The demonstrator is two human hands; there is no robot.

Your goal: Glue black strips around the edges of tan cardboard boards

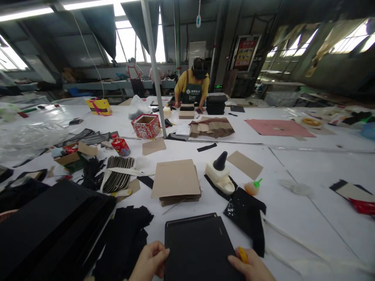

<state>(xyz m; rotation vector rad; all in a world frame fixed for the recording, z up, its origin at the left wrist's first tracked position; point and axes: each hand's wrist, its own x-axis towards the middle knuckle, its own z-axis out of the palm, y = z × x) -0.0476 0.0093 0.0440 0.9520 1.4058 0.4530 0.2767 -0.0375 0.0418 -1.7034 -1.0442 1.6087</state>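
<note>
A flat black panel lies in front of me at the bottom centre, with another black edge showing along its top. My left hand pinches its left edge between thumb and fingers. At the right edge, my right hand touches the panel with the thumb, its fingers curled around a small yellow tool. Beyond the panel is a stack of tan boards. A cream container with a black cone stands to the right, beside black fabric and an orange bottle with a green tip.
Large black sheets and black fabric pieces lie at the left. Farther back are a red patterned box, a red jar and a metal pole. A person in yellow stands across the table.
</note>
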